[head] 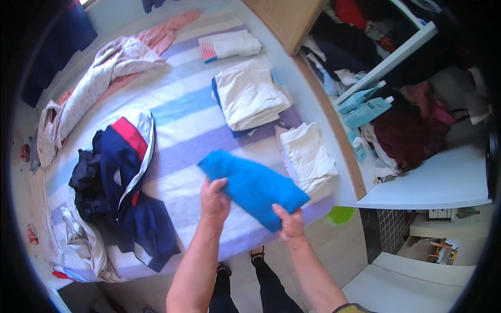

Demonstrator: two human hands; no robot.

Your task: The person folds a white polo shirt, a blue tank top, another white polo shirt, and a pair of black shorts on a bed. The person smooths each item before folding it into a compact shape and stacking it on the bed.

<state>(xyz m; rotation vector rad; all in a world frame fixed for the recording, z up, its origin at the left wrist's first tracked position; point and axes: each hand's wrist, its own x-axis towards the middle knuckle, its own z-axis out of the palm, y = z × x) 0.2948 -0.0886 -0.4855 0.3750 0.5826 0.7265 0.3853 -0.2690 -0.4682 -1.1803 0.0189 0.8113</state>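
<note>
A folded blue cloth [254, 184], perhaps a garment, spans the space between my hands above the near part of the bed. My left hand [215, 199] grips its left end, thumb on top. At the lower right corner, my right hand [289, 223] pinches it the same way; the fingers beneath are hidden. Just beyond the cloth, to the right, lies a folded white garment [309, 154] over a pinkish one. Farther up sits a stack of folded cream clothes [250, 96] with dark blue fabric under it.
Left on the striped bed sheet [184, 154] are a navy, red and white jacket [129, 168] and black clothing [86, 184]. A floral quilt [105, 74] lies along the far left. A folded white cloth [231, 45] rests at the back. Open wardrobe shelves [430, 187] with clothes stand right.
</note>
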